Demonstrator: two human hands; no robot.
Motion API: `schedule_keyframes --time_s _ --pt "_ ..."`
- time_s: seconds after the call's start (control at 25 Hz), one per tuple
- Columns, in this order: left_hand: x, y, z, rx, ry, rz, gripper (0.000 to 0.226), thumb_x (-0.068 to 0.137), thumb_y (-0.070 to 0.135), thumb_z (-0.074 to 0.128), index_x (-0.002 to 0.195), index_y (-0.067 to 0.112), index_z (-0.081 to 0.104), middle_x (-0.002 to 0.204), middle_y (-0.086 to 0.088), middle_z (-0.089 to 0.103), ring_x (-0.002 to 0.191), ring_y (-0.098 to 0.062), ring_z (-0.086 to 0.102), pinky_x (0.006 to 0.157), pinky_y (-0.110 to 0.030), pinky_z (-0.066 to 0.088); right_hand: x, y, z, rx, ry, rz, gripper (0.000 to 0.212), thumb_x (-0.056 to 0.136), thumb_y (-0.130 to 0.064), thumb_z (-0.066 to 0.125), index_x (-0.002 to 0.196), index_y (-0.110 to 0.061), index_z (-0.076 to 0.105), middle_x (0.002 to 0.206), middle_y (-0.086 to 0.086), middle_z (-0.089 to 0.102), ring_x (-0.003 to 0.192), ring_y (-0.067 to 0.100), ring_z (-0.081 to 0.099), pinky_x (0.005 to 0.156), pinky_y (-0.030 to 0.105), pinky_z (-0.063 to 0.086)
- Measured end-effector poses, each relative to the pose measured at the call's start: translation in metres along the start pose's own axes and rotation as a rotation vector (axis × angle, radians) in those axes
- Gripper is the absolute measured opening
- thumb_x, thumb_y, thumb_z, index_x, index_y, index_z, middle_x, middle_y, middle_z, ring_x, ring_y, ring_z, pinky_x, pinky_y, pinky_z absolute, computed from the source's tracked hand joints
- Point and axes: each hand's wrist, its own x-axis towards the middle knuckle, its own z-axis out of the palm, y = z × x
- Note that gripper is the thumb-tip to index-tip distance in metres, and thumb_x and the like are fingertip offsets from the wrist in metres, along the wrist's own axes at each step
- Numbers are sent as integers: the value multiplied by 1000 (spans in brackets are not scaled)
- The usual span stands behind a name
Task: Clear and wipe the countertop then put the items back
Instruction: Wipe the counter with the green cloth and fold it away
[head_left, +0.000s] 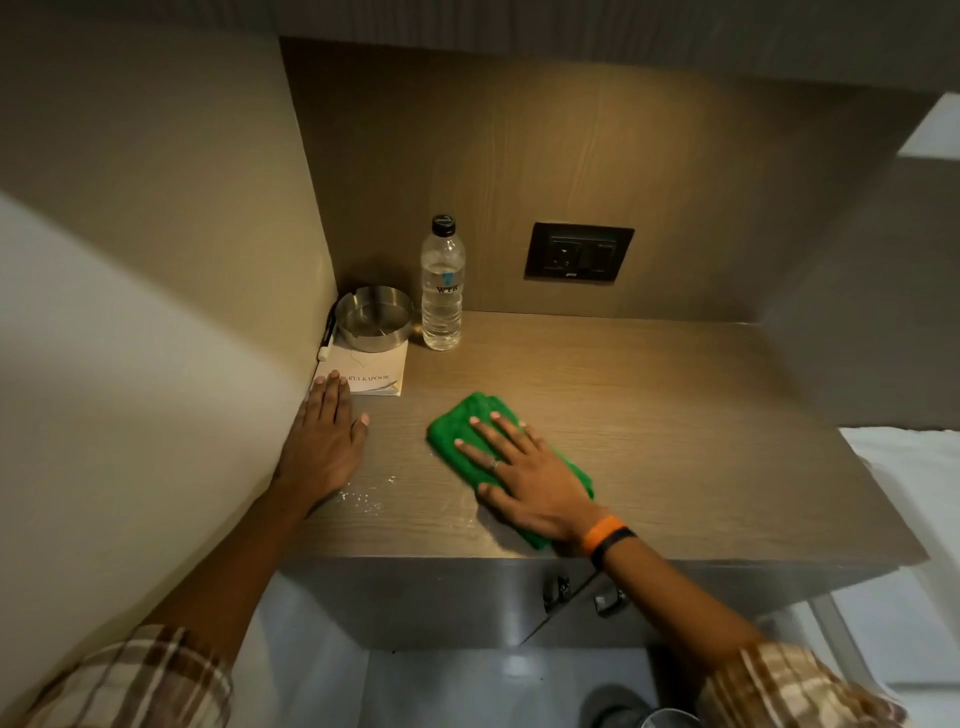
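A wooden countertop (649, 415) fills a lit niche. My right hand (524, 475) lies flat, fingers spread, pressing a green cloth (462, 421) onto the counter's front middle. My left hand (324, 441) rests flat and empty on the counter at the left wall, fingertips touching a white notepad (371, 371). A steel ashtray (374, 317) sits on the notepad's far end in the back left corner, a pen (327, 335) beside it along the wall. A clear water bottle (441, 286) stands upright just right of the ashtray. White crumbs (363, 499) lie between my hands.
A black power socket (579, 252) is set in the back wall. The left wall (156, 312) hems in the niche, and a cabinet overhangs it. Drawer handles (582, 592) show below the counter's front edge. White bedding (914, 467) lies at the right.
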Motion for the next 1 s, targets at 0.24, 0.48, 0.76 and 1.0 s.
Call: schedule_keyframes --time_s 0.24,0.48,0.76,1.0 --pt "-1 -1 -2 -52 -5 4 66 105 42 21 157 5 1 167 -13 -3 155 -26 -4 127 -41 1 -97 26 6 74 62 183 60 100 -54 28 155 -49 4 169 -11 -3 157 12 -8 129 45 6" --pt "2 5 -10 -32 -101 -24 66 106 41 20 156 6 -5 166 -14 -11 154 -28 -11 127 -46 -1 -45 -97 18 233 81 517 74 92 -63 15 159 -34 3 165 3 -18 153 29 -23 126 50 -11" --pt "-81 135 -13 -49 134 205 64 101 47 15 155 13 20 166 -9 11 155 -26 3 126 -49 3 -48 -17 -17 565 368 621 40 102 -36 41 138 -24 53 150 2 48 137 16 46 111 34 38" --pt "-87 187 20 30 -30 212 67 102 43 17 157 10 -2 167 -11 -5 155 -28 -6 126 -53 3 -58 40 7 147 183 744 64 100 -56 23 157 -27 23 168 11 11 157 26 5 126 54 1"
